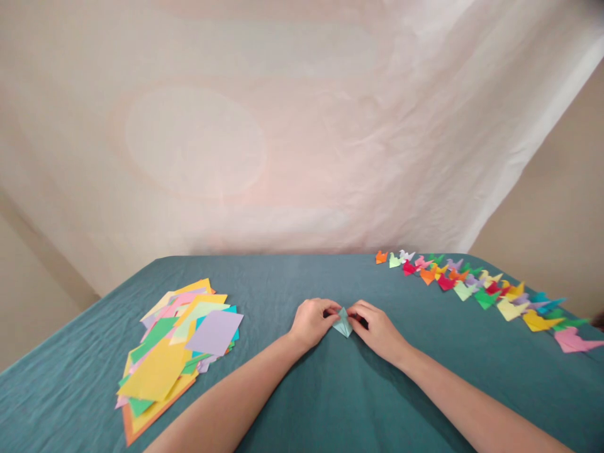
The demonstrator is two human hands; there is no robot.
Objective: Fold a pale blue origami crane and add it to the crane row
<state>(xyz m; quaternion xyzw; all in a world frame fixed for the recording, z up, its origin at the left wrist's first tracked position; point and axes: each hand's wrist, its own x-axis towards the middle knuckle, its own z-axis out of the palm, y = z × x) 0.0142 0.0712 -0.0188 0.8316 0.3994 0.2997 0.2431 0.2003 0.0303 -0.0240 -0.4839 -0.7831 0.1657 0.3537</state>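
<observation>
A small pale green folded paper piece [343, 323] lies on the teal tablecloth [340, 390] in the middle of the table. My left hand [312, 323] pinches its left side with curled fingers. My right hand [377, 326] grips its right side, fingers pressed together on the paper. Both forearms reach in from the bottom edge.
A loose pile of coloured paper squares [177, 343] lies at the left of the table. A row of several folded paper birds [476, 286] in many colours runs along the right edge. A cream cloth backdrop [292, 126] hangs behind the table.
</observation>
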